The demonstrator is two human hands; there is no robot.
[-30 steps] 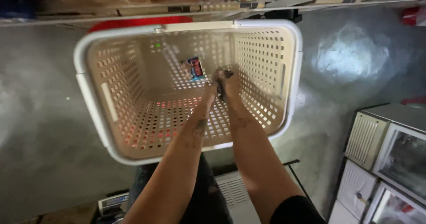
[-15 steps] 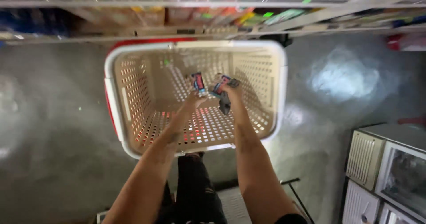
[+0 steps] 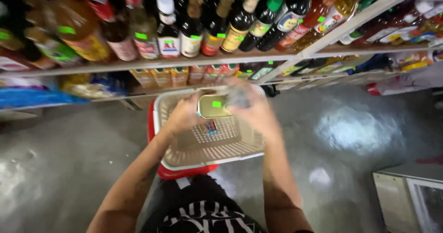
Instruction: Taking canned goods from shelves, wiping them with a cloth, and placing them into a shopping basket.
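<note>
Above the beige basket (image 3: 210, 157), both arms reach forward: left hand (image 3: 184, 115) and right hand (image 3: 256, 110) clasp a flat olive-green tin (image 3: 214, 106) between them, its long axis running left-right, broad face towards us

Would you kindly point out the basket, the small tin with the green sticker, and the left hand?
basket (image 3: 230, 155), head view, on its slatted front wall.
tin (image 3: 213, 106), head view, on its flat top by the green sticker.
left hand (image 3: 183, 115), head view, on the back of the hand.
</note>
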